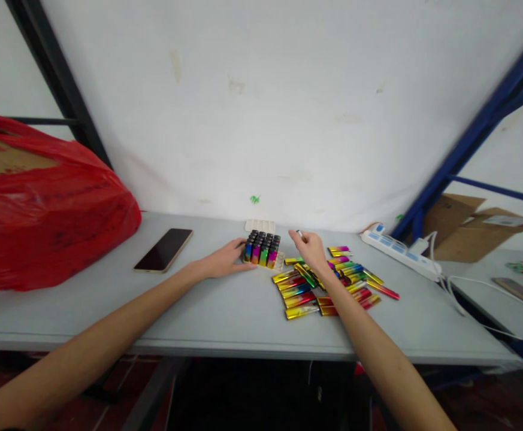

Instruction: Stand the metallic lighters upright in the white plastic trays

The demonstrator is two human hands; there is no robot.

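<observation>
Upright lighters with black tops and shiny multicoloured bodies stand packed in rows in a pale tray. My left hand grips the tray's left side, its thumb along the front and its fingers toward the back. To the right of the tray, my right hand is raised a little and closed around a lighter, of which just the top end shows. Below that hand and forearm lies a loose pile of metallic lighters in gold, red, blue and green, partly hidden by the arm.
A pale slotted piece lies against the wall behind the tray. A phone rests on the grey table to the left, near a red plastic bag. At right are a white power strip with cables and a cardboard box.
</observation>
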